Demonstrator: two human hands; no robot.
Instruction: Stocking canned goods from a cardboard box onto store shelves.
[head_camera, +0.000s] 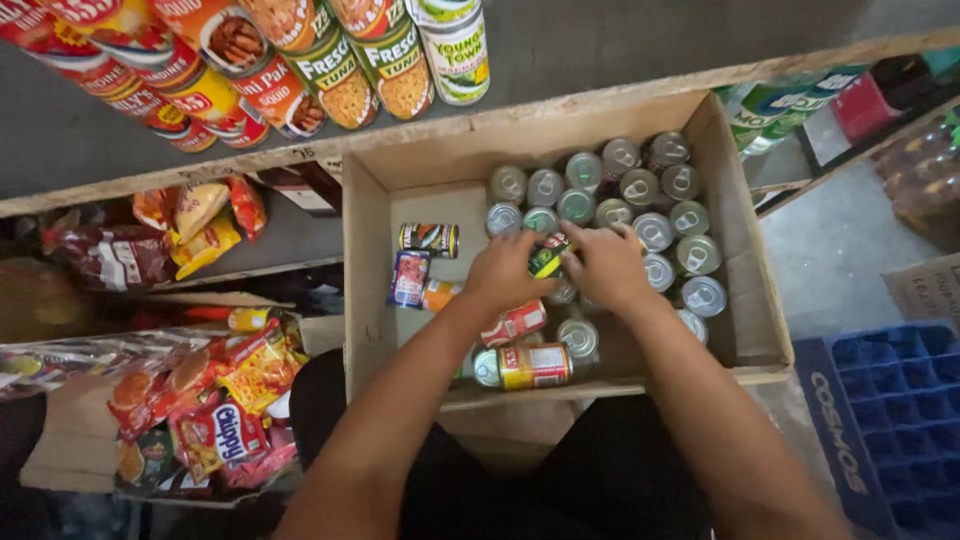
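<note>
Head view: both hands meet over a cardboard box of tins. The left hand and right hand each close their grip on one small green-and-yellow can, held just above the upright cans packed at the box's right. Loose cans lie on their sides at the left. A shared two-hand hold could slip as one hand lets go, and the can might then drop and topple its standing neighbours. Stacked cans on the shelf above look tippable too.
</note>
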